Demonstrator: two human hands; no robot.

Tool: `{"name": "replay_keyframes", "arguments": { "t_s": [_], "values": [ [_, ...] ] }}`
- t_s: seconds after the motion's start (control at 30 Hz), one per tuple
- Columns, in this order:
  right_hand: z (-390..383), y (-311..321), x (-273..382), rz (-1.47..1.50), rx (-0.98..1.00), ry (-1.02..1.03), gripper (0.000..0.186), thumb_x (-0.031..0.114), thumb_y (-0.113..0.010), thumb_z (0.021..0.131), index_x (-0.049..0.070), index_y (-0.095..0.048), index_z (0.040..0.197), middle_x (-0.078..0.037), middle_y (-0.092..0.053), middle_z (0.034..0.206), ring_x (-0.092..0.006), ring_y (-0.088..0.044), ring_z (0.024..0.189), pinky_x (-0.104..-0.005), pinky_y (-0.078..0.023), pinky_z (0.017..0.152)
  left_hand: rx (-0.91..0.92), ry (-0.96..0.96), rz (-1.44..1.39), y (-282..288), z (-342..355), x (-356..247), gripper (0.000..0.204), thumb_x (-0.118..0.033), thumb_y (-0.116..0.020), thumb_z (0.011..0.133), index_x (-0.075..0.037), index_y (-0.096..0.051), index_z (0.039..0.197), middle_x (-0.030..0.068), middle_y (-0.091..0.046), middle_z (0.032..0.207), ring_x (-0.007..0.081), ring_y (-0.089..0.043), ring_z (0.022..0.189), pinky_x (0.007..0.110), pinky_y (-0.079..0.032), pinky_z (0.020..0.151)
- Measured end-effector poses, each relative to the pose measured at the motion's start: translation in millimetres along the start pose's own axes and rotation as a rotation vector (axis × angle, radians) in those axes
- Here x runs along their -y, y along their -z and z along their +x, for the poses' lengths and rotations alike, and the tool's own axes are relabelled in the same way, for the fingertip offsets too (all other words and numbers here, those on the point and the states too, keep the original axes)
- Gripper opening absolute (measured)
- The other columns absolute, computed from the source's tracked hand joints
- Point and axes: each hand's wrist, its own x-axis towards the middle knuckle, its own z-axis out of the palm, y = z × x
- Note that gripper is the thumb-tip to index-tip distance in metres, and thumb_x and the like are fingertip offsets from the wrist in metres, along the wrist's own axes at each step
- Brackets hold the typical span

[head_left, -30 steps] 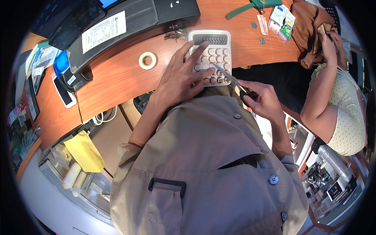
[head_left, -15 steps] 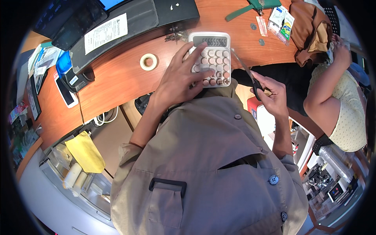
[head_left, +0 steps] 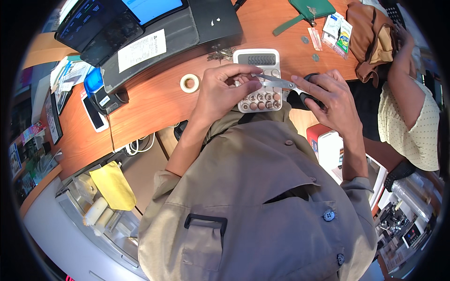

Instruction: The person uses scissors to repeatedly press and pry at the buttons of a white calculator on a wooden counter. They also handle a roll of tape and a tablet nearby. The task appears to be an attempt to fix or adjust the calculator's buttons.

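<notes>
Bench: wood-topped, carries everything below. Black box is set along the far left edge. Brown bag is set at the right end.

Right hand is held over the near edge, just right of the calculator; its grip is closed around the black handles of the scissors. Left hand is held over the near edge, by the calculator's left side; thumb and index finger are brought up to the blade ends. Whether anything is pinched in that grip cannot be told.

Calculator is laid at the near edge, display uncovered, some keys hidden by the left fingers and the blades. Green pouch is laid toward the far edge, left of the bag. Phone is laid at the left end. Scissors are held above the calculator, blades slightly parted, tips pointed left. Tape roll is laid flat between box and near edge. Keys are heaped between box and calculator. Two coins are laid apart, left of the bag.
</notes>
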Motion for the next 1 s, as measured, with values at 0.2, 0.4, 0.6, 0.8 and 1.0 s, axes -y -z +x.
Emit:
{"name": "replay_keyframes", "arguments": {
  "t_s": [0.2,0.4,0.6,0.8,1.0],
  "values": [
    [2,3,0,-0.035,0.022,0.059,0.059,0.011,-0.08,0.075,0.013,-0.073,0.133,-0.008,-0.065,0.099,-0.0267,-0.057,0.085,-0.0392,-0.045,0.084,-0.024,-0.043,0.025,4,6,-2,0.012,-0.005,-0.081,0.087,0.001,-0.081,0.098,0.0078,-0.076,0.088,0.0094,-0.067,0.073,0.026,-0.054,0.066],
    [2,7,10,0.0,-0.004,0.021,0.058,0.011,-0.08,0.075,0.01,-0.073,0.132,-0.008,-0.066,0.098,-0.0267,-0.056,0.083,-0.0405,-0.043,0.083,-0.167,-0.128,0.268,0,10,-13,0.013,-0.009,-0.079,0.089,0.002,-0.08,0.095,0.0082,-0.075,0.078,0.0091,-0.065,0.068,0.026,-0.052,0.062],
    [-7,17,2,-0.051,-0.104,-0.013,0.059,0.009,-0.081,0.073,0.012,-0.074,0.132,-0.008,-0.066,0.097,-0.0255,-0.055,0.081,-0.04,-0.041,0.082,-0.35,-0.107,0.35,35,37,-39,0.021,-0.018,-0.073,0.096,0.002,-0.077,0.092,0.0088,-0.073,0.075,0.0127,-0.064,0.061,0.03,-0.049,0.057],
    [-18,9,-8,-0.061,-0.187,-0.065,0.06,0.007,-0.081,0.074,0.013,-0.073,0.133,-0.008,-0.068,0.097,-0.026,-0.055,0.081,-0.0401,-0.042,0.083,-0.408,-0.421,0.975,62,73,-68,0.043,-0.034,-0.079,0.093,0.002,-0.066,0.074,0.0119,-0.062,0.066,0.0219,-0.055,0.058,0.036,-0.046,0.058],
    [-30,-23,-15,0.149,-0.214,-0.33,0.054,0.007,-0.078,0.08,0.011,-0.07,0.134,-0.011,-0.071,0.103,-0.0308,-0.059,0.086,-0.0407,-0.049,0.084,-0.462,-0.495,1.279,67,93,-59,0.039,-0.035,-0.077,0.094,-0.002,-0.065,0.078,0.0156,-0.067,0.077,0.0367,-0.065,0.067,0.046,-0.05,0.062]
  ]
}}
